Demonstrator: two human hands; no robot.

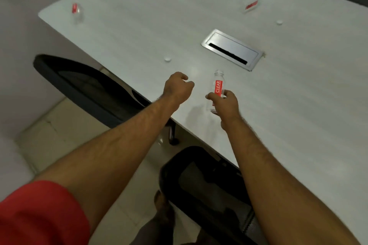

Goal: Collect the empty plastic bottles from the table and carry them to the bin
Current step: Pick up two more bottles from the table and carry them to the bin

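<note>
My right hand [225, 105] grips a clear plastic bottle with a red label [217, 85], uncapped, near the table's front edge. To its left, my left hand [178, 87] hovers over the table with fingers curled and nothing in it. A second red-labelled bottle [76, 11] stands at the far left corner of the pale table [139, 16]. A third bottle [251, 6] lies on its side at the far right, blurred. No bin is in view.
Two white caps [167, 59] [279, 22] lie loose on the table. A metal cable hatch [232, 48] is set into the tabletop. Black mesh chairs [83, 85] [207, 181] are tucked at the near edge, over a tiled floor [49, 135].
</note>
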